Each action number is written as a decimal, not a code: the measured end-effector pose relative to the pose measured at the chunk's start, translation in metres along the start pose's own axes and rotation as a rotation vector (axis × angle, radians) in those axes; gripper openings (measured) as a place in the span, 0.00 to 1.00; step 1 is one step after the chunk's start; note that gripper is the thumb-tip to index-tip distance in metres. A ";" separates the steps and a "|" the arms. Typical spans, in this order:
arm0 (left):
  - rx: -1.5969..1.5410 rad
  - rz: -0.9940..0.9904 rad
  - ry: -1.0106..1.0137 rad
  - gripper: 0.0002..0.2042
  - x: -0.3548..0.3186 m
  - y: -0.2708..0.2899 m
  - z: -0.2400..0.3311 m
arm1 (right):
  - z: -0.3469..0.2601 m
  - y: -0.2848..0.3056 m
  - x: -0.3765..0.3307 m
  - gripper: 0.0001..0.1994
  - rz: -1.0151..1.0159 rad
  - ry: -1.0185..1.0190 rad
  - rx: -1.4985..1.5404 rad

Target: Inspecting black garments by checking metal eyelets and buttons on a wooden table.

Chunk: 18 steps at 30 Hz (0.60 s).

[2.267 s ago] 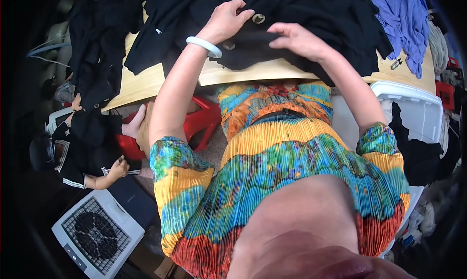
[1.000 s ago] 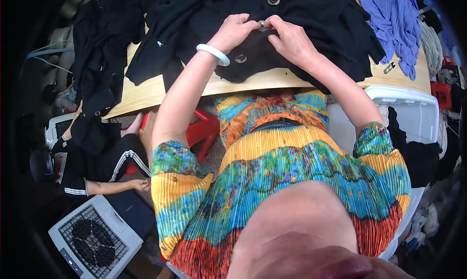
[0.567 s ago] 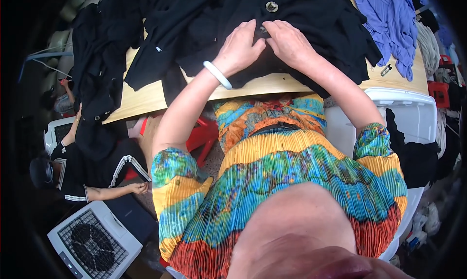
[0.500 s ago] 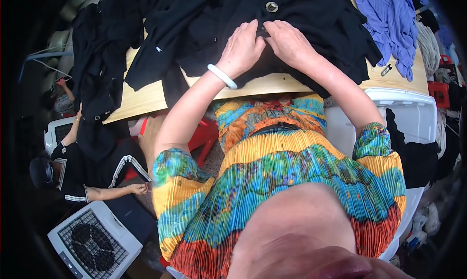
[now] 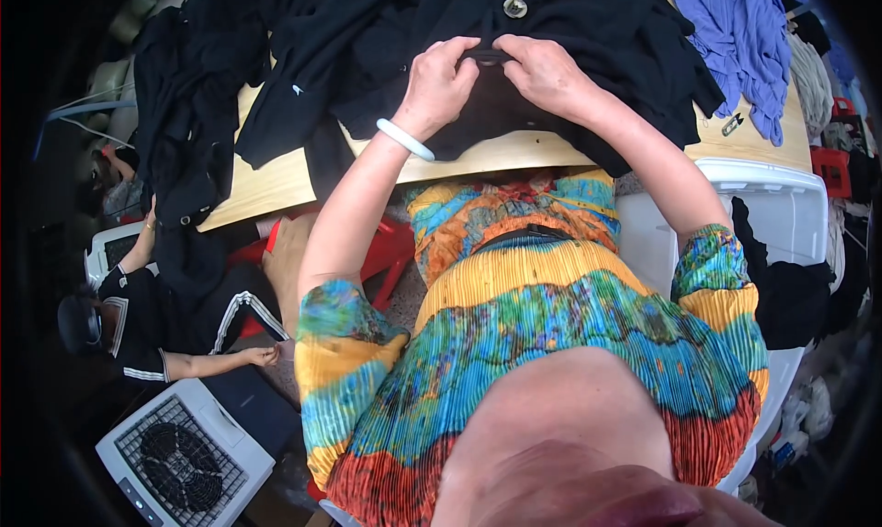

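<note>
A black garment [image 5: 386, 31] is spread over the wooden table. My left hand [image 5: 439, 84], with a white bangle at the wrist, pinches a fold of it. Close on the right, my right hand [image 5: 542, 75] grips the same fold, so a short strip of black cloth is stretched between the two thumbs. Beyond my hands a large round button [image 5: 515, 8] shows on the garment. A small white mark [image 5: 297, 90] lies on the cloth to the left. The fingertips are partly hidden by the fabric.
Small thread snips [image 5: 732, 124] lie on the table [image 5: 514, 157] near a purple garment [image 5: 730, 45]. A white plastic bin [image 5: 790, 192] with black cloth stands at right. A co-worker [image 5: 138, 320] sits at left, behind a white box-shaped appliance with a round grille [image 5: 188, 453].
My hands have drawn slightly apart and now stretch a raised fold of the black garment between them. Earlier the fingertips were close together on the cloth.
</note>
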<state>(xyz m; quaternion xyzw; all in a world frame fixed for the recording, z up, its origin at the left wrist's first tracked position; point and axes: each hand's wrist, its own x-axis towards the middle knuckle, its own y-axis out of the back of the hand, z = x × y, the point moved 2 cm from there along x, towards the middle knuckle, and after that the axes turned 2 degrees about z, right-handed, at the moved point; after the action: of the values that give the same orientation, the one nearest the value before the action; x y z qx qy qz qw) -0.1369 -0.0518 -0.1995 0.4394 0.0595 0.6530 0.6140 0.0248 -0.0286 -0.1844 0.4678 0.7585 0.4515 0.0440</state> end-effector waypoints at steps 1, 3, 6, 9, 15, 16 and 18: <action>-0.022 -0.066 0.070 0.13 0.001 0.002 -0.001 | -0.001 0.001 0.000 0.09 -0.025 0.002 -0.037; -0.148 -0.152 0.117 0.12 0.004 0.011 -0.001 | -0.001 0.007 0.001 0.09 -0.098 -0.041 0.061; -0.580 -0.344 0.284 0.12 0.011 0.025 0.001 | -0.001 0.011 0.004 0.07 -0.313 -0.183 0.475; -0.745 -0.437 0.419 0.15 0.016 0.036 0.006 | 0.000 0.013 0.009 0.06 -0.309 -0.318 0.788; -0.672 -0.517 0.383 0.14 0.016 0.038 0.005 | 0.009 0.023 0.003 0.08 -0.262 -0.282 0.522; -0.650 -0.523 0.411 0.14 0.014 0.037 -0.001 | 0.010 0.027 -0.003 0.07 -0.166 -0.130 0.200; -0.567 -0.540 0.397 0.14 0.010 0.036 -0.012 | 0.011 0.034 -0.019 0.10 -0.032 0.037 -0.225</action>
<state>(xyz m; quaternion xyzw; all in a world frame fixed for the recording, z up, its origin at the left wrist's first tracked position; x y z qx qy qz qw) -0.1699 -0.0469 -0.1796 0.0884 0.1073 0.5314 0.8356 0.0635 -0.0301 -0.1729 0.4394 0.7109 0.5417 0.0895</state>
